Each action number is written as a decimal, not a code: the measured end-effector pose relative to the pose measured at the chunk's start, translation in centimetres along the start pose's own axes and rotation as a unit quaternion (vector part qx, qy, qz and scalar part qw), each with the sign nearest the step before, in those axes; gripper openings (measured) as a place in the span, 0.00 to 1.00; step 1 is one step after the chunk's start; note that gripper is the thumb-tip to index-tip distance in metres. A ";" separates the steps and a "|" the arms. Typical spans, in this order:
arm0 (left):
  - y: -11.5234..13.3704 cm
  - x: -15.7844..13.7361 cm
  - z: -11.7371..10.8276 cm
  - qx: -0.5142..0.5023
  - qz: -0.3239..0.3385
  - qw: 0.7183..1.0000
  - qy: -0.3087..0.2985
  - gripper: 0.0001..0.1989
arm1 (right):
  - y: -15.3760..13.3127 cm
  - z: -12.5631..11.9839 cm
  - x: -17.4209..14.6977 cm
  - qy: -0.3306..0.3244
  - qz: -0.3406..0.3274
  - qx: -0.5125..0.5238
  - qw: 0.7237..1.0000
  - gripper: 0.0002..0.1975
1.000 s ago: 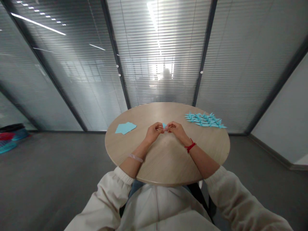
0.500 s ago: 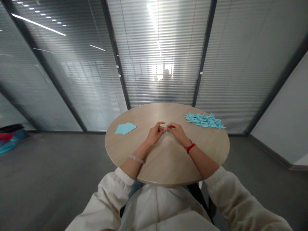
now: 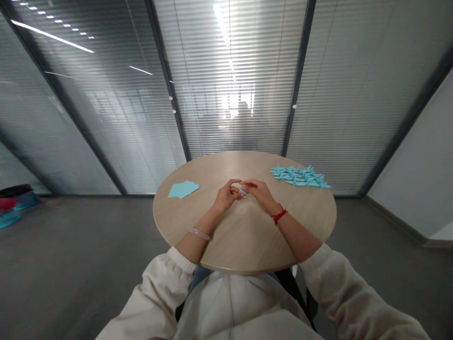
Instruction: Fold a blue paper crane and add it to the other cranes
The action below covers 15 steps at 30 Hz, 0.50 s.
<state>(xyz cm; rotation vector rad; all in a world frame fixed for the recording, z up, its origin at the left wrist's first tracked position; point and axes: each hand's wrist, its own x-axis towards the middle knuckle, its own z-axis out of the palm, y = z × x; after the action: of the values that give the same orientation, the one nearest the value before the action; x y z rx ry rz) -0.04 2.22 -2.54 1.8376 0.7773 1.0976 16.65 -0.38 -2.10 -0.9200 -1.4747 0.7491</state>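
Note:
Over the middle of the round table, my left hand (image 3: 228,194) and my right hand (image 3: 258,191) meet at the fingertips. Between them is a small folded piece of light blue paper (image 3: 242,191), mostly hidden by the fingers. Both hands pinch it, thumbs and forefingers curled close together. To the right and farther back lie several blue folded paper cranes (image 3: 300,176), set close in rows. Flat sheets of the same blue paper (image 3: 184,189) lie to the left of my left hand.
The round wooden table (image 3: 244,245) reaches up to my body. Behind it stands a glass partition with blinds (image 3: 237,132). Bags or bins in red, blue and black (image 3: 17,200) are on the floor at the far left.
The fingers have shifted slightly around the blue paper, the right forefinger now reaching over to the left fingertips. Less of the paper's upper part shows. The view has moved a little.

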 end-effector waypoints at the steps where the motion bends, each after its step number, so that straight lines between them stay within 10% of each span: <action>1: 0.0 0.0 0.0 0.003 -0.001 1.000 -0.003 0.27 | 0.0 0.0 0.0 -0.002 -0.002 -0.003 1.000 0.15; 15: 1.2 -0.3 -0.4 -0.160 -0.038 0.986 0.038 0.20 | 0.4 -0.3 0.1 0.012 0.026 0.074 0.997 0.17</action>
<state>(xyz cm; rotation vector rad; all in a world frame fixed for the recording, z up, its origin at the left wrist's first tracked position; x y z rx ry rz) -0.38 1.59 -1.47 1.4926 0.6664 1.1742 17.00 -0.15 -2.34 -0.8544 -1.3602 0.8713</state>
